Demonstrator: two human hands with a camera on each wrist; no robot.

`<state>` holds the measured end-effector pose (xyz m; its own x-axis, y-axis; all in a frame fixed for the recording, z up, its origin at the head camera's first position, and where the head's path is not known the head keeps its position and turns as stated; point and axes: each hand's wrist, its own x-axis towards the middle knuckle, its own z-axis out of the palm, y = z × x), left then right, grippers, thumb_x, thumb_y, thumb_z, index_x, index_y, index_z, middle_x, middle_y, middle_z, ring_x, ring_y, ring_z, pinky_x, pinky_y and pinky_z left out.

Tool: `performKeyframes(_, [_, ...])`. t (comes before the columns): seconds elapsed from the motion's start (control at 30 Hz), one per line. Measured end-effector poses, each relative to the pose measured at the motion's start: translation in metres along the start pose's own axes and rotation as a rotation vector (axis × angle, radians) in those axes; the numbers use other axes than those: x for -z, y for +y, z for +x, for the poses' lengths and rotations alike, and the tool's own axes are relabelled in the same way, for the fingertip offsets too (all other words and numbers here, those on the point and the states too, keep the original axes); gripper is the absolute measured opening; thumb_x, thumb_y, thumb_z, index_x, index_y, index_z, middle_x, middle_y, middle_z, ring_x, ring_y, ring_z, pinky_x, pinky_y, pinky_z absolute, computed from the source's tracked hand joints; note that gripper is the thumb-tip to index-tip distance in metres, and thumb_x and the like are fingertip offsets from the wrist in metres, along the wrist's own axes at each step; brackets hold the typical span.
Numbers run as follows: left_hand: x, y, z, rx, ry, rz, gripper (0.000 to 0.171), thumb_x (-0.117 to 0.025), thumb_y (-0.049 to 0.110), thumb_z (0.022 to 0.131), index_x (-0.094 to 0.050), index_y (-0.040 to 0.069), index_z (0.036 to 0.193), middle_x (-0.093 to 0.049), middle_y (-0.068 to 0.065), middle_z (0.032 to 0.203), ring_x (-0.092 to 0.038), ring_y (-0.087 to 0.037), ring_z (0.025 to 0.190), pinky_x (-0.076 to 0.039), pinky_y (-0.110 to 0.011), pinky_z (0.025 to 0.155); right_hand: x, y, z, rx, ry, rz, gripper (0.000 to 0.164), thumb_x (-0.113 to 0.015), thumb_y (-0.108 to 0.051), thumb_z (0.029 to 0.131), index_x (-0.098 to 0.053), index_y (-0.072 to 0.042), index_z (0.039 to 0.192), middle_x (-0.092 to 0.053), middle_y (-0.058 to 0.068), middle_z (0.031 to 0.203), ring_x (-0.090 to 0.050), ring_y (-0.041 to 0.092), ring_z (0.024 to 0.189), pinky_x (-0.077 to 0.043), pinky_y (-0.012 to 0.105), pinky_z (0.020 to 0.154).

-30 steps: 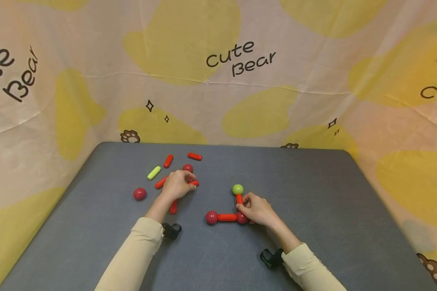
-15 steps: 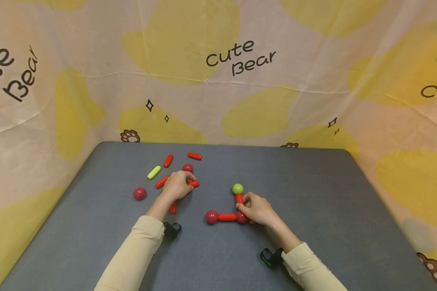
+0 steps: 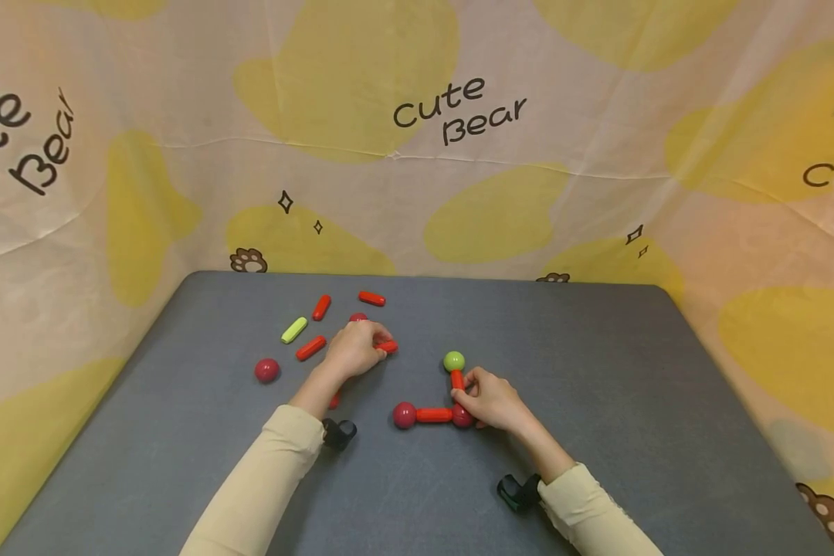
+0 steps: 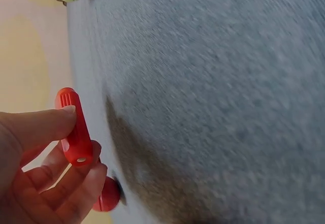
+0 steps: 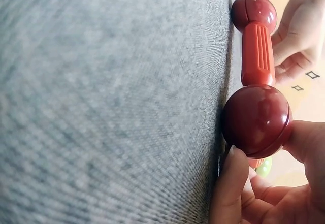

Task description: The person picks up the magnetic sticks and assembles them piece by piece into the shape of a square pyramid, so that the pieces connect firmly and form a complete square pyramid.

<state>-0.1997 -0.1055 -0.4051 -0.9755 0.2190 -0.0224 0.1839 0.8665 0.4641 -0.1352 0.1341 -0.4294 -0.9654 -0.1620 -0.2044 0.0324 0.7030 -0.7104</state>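
My left hand (image 3: 356, 349) pinches a red rod (image 4: 76, 135) between thumb and fingers; the left wrist view shows it raised over its shadow, with a small round spot on its end. My right hand (image 3: 495, 400) holds the corner of an L-shaped build, thumb and fingertip against its dark red ball (image 5: 257, 121). From that corner one red rod (image 3: 434, 415) runs left to another dark red ball (image 3: 404, 415). A second rod (image 3: 456, 379), partly behind my right fingers, runs away to a green ball (image 3: 454, 361).
Left of the build, loose red rods (image 3: 311, 348), a yellow-green rod (image 3: 294, 330) and a dark red ball (image 3: 267, 371) lie on the grey table (image 3: 598, 371). Another ball (image 3: 357, 317) and a rod (image 3: 335, 400) are partly covered by my left hand and wrist. Printed cloth walls surround the table.
My left hand has moved right with the red rod pinched in it, uncovering more of a loose rod behind it. My right hand and the L-shaped build have stayed still.
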Motion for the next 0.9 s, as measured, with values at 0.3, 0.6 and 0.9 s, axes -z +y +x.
performKeyframes(0.3, [-0.005, 0.016, 0.006, -0.088, -0.025, -0.014, 0.019, -0.067, 0.006, 0.077, -0.071, 0.012, 0.095, -0.067, -0.003, 0.089, -0.06, -0.019, 0.083, -0.049, -0.035, 0.075, 0.0, -0.001, 0.0, -0.007, 0.001, -0.005, 0.022, -0.064, -0.025, 0.084, -0.056, -0.007, 0.094, -0.056, 0.0, 0.066, -0.054, 0.012, 0.041, -0.045, 0.028, 0.044])
performKeyframes(0.6, [-0.013, 0.028, 0.008, -0.176, -0.079, -0.01, 0.02, -0.069, 0.007, 0.078, -0.071, 0.014, 0.097, -0.065, -0.001, 0.09, -0.059, -0.017, 0.084, -0.048, -0.034, 0.076, -0.001, -0.003, 0.0, -0.005, 0.004, -0.028, 0.021, -0.064, -0.024, 0.084, -0.056, -0.006, 0.093, -0.056, 0.0, 0.066, -0.052, 0.011, 0.041, -0.043, 0.027, 0.044])
performKeyframes(0.9, [-0.02, 0.034, 0.011, -0.265, -0.14, -0.001, 0.02, -0.068, 0.009, 0.08, -0.07, 0.013, 0.1, -0.063, -0.002, 0.091, -0.059, -0.018, 0.085, -0.048, -0.034, 0.079, -0.002, -0.004, 0.001, -0.012, 0.009, -0.037, 0.021, -0.065, -0.025, 0.084, -0.056, -0.007, 0.093, -0.056, 0.0, 0.065, -0.052, 0.011, 0.041, -0.042, 0.026, 0.044])
